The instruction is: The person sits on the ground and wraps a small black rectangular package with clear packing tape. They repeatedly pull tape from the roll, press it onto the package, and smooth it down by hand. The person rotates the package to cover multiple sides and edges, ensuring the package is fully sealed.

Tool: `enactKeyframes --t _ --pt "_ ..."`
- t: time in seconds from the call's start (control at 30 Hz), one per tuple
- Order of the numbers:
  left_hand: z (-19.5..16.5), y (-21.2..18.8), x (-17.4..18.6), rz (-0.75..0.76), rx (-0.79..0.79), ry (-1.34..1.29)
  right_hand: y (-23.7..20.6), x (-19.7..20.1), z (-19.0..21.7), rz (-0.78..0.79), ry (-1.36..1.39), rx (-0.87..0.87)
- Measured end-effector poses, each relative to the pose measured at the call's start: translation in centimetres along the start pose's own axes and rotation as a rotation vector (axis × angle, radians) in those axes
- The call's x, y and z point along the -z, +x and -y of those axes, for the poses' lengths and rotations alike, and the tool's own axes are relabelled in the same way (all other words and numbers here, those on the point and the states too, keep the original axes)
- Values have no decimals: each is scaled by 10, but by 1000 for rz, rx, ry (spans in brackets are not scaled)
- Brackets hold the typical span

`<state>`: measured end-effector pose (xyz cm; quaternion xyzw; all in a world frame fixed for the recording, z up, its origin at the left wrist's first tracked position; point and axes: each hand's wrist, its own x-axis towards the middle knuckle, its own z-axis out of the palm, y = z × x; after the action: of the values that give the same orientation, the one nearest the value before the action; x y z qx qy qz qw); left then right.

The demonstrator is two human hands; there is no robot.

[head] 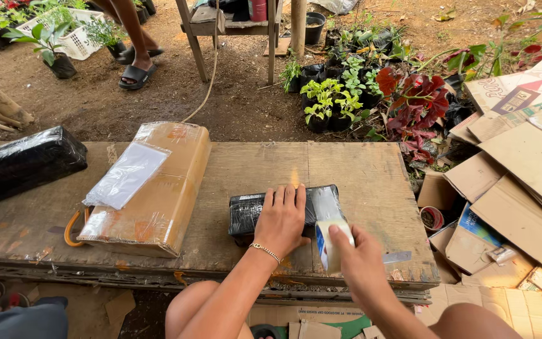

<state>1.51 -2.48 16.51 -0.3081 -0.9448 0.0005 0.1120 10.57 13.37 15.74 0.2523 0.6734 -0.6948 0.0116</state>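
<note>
black parcel (252, 210) under left hand (281, 220), tape roll (332, 243) in right hand (360, 260)

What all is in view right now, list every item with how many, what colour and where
black wrapped parcel: one, black, table centre, under left hand
tape roll: one, clear-white, at parcel's right end
cardboard box: one, brown, taped, table left
plastic sleeve: one, clear, on the box
black bundle: one, black, table's far left
wooden table: one, worn brown
flattened cardboard: many, brown, right
potted plants: many, green and red, behind table
left hand: flat on parcel
right hand: holding tape roll
</note>
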Motion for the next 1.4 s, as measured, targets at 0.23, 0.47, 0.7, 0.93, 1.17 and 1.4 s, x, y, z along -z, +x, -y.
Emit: enactKeyframes --t 0.23,0.47,0.7,0.93,1.17,1.4 --pt "1 -2 4 28 -21 1 1 -6 -50 -35 35 52" --pt "10 19 36 351 -37 -257 -16 9 -12 -55 137 -28" --pt "32 30 33 497 -10 -484 2 -2 31 -8 120 32" --pt "15 1 8 -69 -124 -191 55 -21 63 49 90 59" --pt "3 8 13 262 -22 -86 56 -30 51 -21 19 248" --pt "6 9 11 177 -11 -127 17 -10 20 -46 44 195"
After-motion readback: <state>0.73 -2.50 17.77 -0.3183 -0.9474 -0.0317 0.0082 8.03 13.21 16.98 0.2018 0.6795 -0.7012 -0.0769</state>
